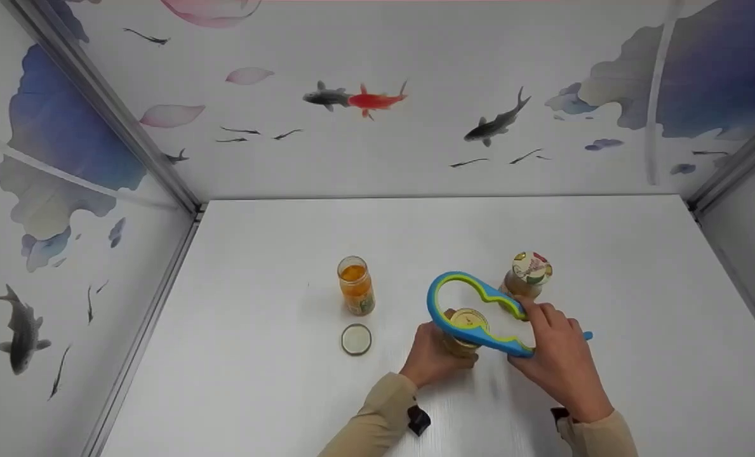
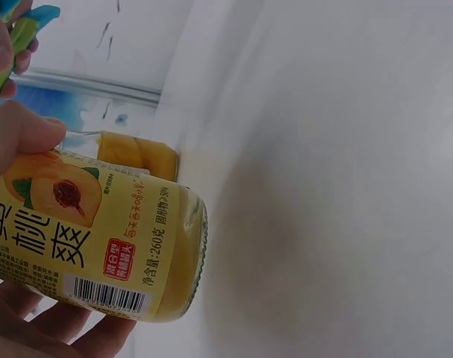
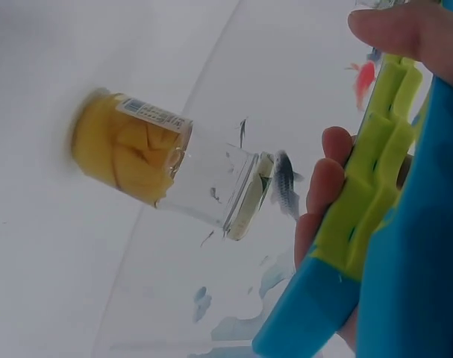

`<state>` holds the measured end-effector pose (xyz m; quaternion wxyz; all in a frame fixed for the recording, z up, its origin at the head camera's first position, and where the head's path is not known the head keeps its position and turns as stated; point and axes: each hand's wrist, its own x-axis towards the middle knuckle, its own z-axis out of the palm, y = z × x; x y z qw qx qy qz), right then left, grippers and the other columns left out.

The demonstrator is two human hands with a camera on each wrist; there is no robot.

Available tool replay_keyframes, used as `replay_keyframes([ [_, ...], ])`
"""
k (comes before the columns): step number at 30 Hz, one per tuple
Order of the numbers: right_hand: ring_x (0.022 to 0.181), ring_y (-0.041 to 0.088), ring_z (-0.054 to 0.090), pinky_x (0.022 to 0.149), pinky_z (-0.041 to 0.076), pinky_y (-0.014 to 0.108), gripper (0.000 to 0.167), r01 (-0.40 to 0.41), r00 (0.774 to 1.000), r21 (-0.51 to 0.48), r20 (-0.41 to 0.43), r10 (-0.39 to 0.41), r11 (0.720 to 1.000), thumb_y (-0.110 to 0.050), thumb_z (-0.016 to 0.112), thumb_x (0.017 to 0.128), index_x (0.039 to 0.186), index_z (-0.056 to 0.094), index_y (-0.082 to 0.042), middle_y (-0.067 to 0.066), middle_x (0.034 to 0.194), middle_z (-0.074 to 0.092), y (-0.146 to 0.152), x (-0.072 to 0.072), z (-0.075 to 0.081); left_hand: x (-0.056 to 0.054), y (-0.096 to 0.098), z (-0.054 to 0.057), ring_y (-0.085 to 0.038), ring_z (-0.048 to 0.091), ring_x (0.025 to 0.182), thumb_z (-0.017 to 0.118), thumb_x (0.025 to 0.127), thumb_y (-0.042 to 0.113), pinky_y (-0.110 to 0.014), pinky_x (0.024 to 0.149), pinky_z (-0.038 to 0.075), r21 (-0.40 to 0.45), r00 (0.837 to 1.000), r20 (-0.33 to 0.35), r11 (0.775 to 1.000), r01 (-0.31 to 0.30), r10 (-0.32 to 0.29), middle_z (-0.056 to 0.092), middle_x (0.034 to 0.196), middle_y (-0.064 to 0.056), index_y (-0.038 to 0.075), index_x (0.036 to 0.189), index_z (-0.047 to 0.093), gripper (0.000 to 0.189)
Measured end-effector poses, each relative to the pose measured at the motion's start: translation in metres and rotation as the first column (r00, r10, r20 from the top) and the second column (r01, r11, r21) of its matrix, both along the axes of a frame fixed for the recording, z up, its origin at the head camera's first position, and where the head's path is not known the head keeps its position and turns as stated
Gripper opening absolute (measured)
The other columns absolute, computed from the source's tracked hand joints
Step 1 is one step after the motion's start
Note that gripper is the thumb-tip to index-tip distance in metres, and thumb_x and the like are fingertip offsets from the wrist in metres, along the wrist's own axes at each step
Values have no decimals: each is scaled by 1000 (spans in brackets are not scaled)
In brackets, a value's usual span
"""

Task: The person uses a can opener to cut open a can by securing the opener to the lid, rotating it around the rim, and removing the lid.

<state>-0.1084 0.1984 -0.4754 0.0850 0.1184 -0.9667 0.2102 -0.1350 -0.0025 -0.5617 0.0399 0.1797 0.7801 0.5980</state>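
My left hand (image 1: 433, 358) grips a glass jar (image 2: 107, 231) with a yellow peach label and a lid (image 1: 469, 318). In the left wrist view its base points right, above the white table. My right hand (image 1: 561, 355) holds a blue and lime-green jar opener (image 1: 510, 348), whose inner edges are scalloped. From the head view, the opener's loop overlaps the jar's lid; whether they touch I cannot tell. Just beyond the right hand stands a second lidded jar (image 1: 520, 285), with yellow-orange pieces visible in the right wrist view.
An uncovered jar (image 1: 357, 289) with orange contents stands to the left on the white table (image 1: 237, 355). In front of it lies a loose lid (image 1: 356, 339). Walls (image 1: 402, 158) painted with fish border the table at the back and sides.
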Motion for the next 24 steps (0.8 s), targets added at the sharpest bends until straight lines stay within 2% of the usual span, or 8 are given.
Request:
replay_keyframes([
  [3, 98, 38, 54, 86, 43, 55, 81, -19, 1000, 8, -6, 19, 1000, -12, 88, 61, 131, 49, 2, 21, 112, 57, -5, 0, 1, 2, 2, 0, -6, 55, 112, 84, 72, 9, -35, 104, 37, 26, 1000, -12, 1000, 0, 0, 64, 116, 7, 9, 122, 59, 56],
  [4, 99, 38, 54, 86, 43, 55, 82, -25, 1000, 8, -8, 25, 1000, -12, 88, 61, 131, 49, 2, 21, 113, 56, -7, 0, 1, 4, 2, 4, -7, 54, 113, 83, 72, 7, -35, 105, 37, 39, 1000, -11, 999, 0, 1, 64, 118, 6, 8, 122, 59, 56],
  [7, 101, 39, 54, 86, 43, 55, 84, -42, 999, 6, -17, 42, 999, -12, 90, 59, 132, 50, 2, 21, 117, 56, -12, 0, 2, 6, 4, 6, -7, 53, 114, 82, 73, 6, -35, 106, 35, 76, 1000, 13, 997, -5, 4, 62, 120, 6, 9, 124, 57, 57],
  [9, 102, 38, 54, 87, 43, 55, 85, -53, 998, 4, -19, 53, 999, -11, 90, 58, 132, 50, 1, 20, 118, 56, -14, 0, 2, 9, 5, 15, -7, 53, 113, 81, 74, 4, -35, 105, 35, 105, 999, 42, 994, -5, 1, 62, 120, 5, 8, 126, 56, 58],
  [11, 103, 38, 54, 88, 42, 55, 86, -64, 998, 6, -16, 64, 998, -12, 91, 58, 133, 51, 0, 19, 117, 56, -17, 0, 1, 9, 6, 19, -8, 54, 112, 81, 74, 3, -34, 104, 37, 126, 999, 35, 992, 10, -15, 63, 119, 4, 7, 125, 56, 57],
  [14, 103, 36, 54, 88, 42, 55, 86, -78, 997, 14, -13, 79, 997, -12, 91, 58, 133, 51, -1, 17, 114, 56, -20, 0, 1, 13, 5, 34, -8, 57, 112, 79, 74, 0, -32, 102, 39, 148, 999, 15, 988, 38, -41, 65, 119, 2, 3, 126, 56, 57],
  [20, 101, 35, 55, 86, 42, 54, 87, -102, 995, 44, -3, 102, 994, -12, 92, 56, 132, 51, -1, 15, 113, 57, -21, 1, 4, 17, 5, 45, -9, 57, 113, 79, 74, 1, -32, 102, 39, 104, 1000, -2, 994, 30, -30, 65, 121, 0, 2, 126, 55, 57],
  [24, 99, 34, 57, 83, 43, 53, 84, -121, 993, 73, 16, 120, 990, -12, 93, 55, 128, 53, 1, 15, 111, 58, -22, 1, 7, 19, 5, 47, -8, 57, 112, 78, 73, 0, -32, 101, 41, 74, 1000, 21, 997, 3, -4, 65, 119, 1, 4, 125, 56, 57],
])
